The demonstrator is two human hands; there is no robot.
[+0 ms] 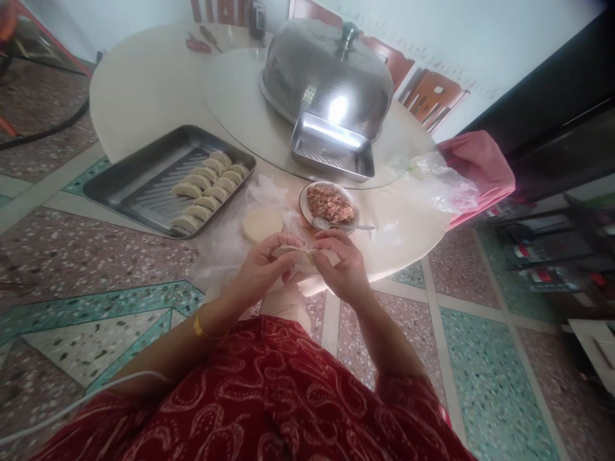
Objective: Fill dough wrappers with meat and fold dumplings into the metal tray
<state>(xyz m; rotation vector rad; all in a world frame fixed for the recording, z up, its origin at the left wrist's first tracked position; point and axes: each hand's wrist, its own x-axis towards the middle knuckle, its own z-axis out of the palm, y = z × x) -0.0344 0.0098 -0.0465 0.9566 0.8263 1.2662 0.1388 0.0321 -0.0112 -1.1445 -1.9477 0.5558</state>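
Note:
Between my two hands is a pale dumpling (305,255), its dough edge pinched at the top. My left hand (269,264) grips its left side, thumb and fingers closed on the dough. On the other side, my right hand (342,261) pinches the edge with thumb and forefinger. Just beyond them stands a bowl of minced filling (330,203), with a metal spoon (353,226) resting in it. A stack of round dumpling wrappers (262,223) lies on a plastic sheet by my left hand. Farther left, a dark metal tray (139,173) holds rows of folded dumplings (209,189).
A large domed metal lid (327,77) and a small metal pan (331,157) sit on the glass turntable (235,96). A dark bottle (257,19) and red scissors (196,43) are at the back. Plastic bags (442,182) and pink cloth (480,166) cover the table's right edge.

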